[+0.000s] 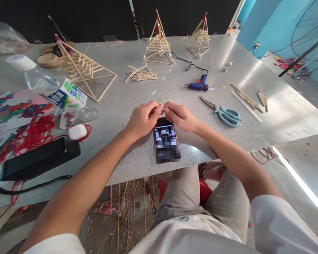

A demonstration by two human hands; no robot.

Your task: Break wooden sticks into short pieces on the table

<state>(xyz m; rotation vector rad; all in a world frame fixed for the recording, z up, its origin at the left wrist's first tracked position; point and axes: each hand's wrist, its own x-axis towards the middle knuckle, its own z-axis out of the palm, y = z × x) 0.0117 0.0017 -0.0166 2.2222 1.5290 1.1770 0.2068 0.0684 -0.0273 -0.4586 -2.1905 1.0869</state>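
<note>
Above the phone (166, 139), both hands, left hand (144, 119) and right hand (182, 117), pinch one thin stick (164, 103) between closed fingertips.

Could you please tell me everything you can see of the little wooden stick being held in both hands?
The wooden stick is short, thin and pale, like bare wood. It lies roughly level, pinched between the fingertips of the left hand and the right hand, which hide most of it; only one end shows. It hovers over the table, just beyond the phone.
</note>
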